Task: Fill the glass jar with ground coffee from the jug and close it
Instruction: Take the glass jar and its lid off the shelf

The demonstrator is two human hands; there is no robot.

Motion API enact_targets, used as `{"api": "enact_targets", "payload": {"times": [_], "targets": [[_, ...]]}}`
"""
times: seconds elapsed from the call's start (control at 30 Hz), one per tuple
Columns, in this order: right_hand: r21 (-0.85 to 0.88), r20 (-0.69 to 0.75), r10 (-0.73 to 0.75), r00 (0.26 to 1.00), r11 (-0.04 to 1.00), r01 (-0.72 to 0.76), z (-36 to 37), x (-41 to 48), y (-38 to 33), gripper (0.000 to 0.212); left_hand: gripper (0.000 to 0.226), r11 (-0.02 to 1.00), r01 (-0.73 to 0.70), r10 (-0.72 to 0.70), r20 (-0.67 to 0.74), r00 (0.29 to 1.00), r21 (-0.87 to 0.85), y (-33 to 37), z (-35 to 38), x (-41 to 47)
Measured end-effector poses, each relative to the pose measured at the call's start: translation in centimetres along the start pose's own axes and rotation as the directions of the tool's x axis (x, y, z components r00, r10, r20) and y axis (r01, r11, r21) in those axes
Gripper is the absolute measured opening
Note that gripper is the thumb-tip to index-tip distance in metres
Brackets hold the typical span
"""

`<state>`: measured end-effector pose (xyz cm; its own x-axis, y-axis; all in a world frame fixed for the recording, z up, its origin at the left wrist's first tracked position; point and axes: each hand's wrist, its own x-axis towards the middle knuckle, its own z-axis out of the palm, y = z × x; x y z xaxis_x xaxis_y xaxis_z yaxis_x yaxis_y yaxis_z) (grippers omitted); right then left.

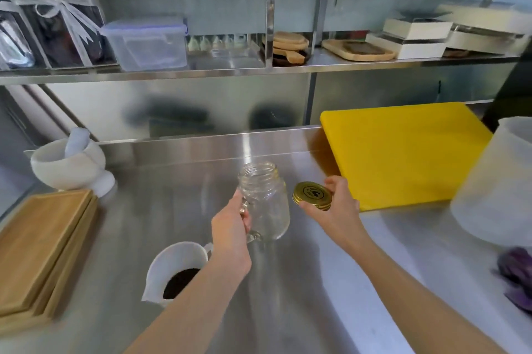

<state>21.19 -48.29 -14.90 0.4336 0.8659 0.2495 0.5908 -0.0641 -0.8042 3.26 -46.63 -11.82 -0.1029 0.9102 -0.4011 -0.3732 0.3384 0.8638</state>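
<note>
An empty clear glass jar (267, 204) with a side handle stands open-mouthed on the steel counter (288, 296), lidless. My left hand (230, 227) grips its handle. Just right of the jar, my right hand (334, 206) holds the gold metal lid (312, 195) by its edge, flat side up, apart from the jar. A white plastic jug (175, 267) with dark ground coffee in its bottom sits near me at lower left, partly hidden under my left forearm.
Stacked wooden boards (43, 253) lie at left, with a white mortar and pestle (69, 163) behind them. A yellow cutting board (403, 152) and a large translucent tub (501, 186) are at right. A purple cloth (515, 276) lies at the right edge. Shelves run overhead.
</note>
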Motion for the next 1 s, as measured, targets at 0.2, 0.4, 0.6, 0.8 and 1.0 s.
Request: {"api": "enact_targets", "payload": {"times": [0.2,0.4,0.6,0.8,1.0], "targets": [[-0.083,0.092,0.117,0.989,0.99,-0.11,0.7,-4.4,3.6,0.062,0.039,0.993,0.096,-0.087,-0.142,0.986,0.062,-4.2,-2.2,-0.3],[-0.129,0.131,0.171,0.976,0.98,-0.154,1.5,-7.3,5.7,0.061,0.036,0.987,0.103,-0.089,-0.115,0.989,0.124,-7.0,-3.8,-0.5],[-0.12,0.183,0.175,0.967,0.981,-0.155,1.9,-9.3,7.0,0.058,0.032,0.986,0.074,-0.063,-0.081,0.995,0.148,-8.6,-4.9,-1.0],[-0.141,0.199,0.148,0.969,0.982,-0.121,2.3,-10.5,8.0,0.055,0.032,0.978,0.022,-0.016,-0.032,0.999,0.208,-9.4,-6.1,-0.6],[-0.334,0.252,0.025,0.967,0.941,0.063,3.0,-11.7,9.7,0.047,0.034,0.972,-0.048,0.046,0.014,0.999,0.229,-10.1,-7.1,-0.3]]}}
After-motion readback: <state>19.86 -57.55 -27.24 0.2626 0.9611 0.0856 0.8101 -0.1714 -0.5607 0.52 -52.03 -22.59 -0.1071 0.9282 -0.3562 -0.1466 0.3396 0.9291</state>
